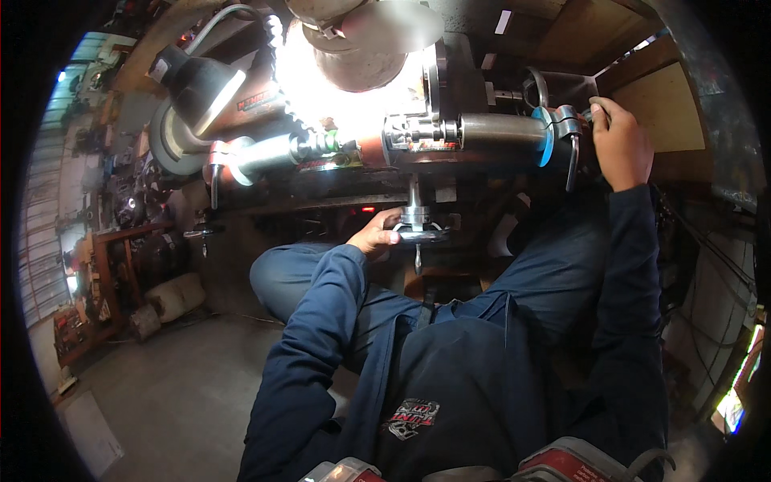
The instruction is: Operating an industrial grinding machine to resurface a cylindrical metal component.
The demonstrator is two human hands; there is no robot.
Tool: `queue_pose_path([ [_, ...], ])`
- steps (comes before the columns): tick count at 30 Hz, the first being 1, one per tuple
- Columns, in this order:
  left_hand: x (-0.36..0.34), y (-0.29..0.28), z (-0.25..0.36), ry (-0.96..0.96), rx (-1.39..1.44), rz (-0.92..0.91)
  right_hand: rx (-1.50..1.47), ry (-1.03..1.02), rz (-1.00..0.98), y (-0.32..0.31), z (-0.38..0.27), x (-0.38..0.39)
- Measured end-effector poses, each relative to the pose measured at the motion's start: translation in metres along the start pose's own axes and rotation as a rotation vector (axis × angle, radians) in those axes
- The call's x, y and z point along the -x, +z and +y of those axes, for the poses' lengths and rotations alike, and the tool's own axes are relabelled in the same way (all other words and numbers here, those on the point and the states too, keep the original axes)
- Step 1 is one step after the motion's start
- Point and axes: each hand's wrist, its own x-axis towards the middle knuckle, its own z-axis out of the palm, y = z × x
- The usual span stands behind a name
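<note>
My left hand (377, 235) grips the rim of a metal handwheel (426, 237) on a short shaft below a machine, its small handle pointing down. My right hand (620, 143) is closed at the machine's right end, beside a split clamp (567, 122) with a hanging lever and a blue ring (546, 154); what its fingers hold is hidden. A steel cylinder (498, 131) runs left from that clamp to a shiny workpiece assembly (418, 132) at the centre. Another cylinder (265, 154) and clamp (227, 161) sit on the left, with bright glare around them.
A dark lamp (193, 84), a segmented hose (275, 36) and a large cylindrical housing (353, 60) stand over the machine. A wooden shelf (104, 281) with clutter and rolled material (173, 293) are at the left. Wooden panels (658, 112) border the right, with cables (699, 249) below. My legs are beneath the machine.
</note>
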Motion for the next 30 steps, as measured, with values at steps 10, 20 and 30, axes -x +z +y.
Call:
queue_pose_path([
  [10,-0.006,-0.011,-0.012,-0.020,0.179,-0.120,-0.224,-0.198,0.769,0.057,0.005,0.056],
  [20,-0.015,-0.016,-0.021,0.020,0.296,-0.256,-0.139,-0.324,0.925,0.120,0.035,0.069],
  [30,-0.013,-0.026,-0.011,-0.066,0.187,-0.242,-0.101,-0.322,0.771,0.072,0.021,0.065],
])
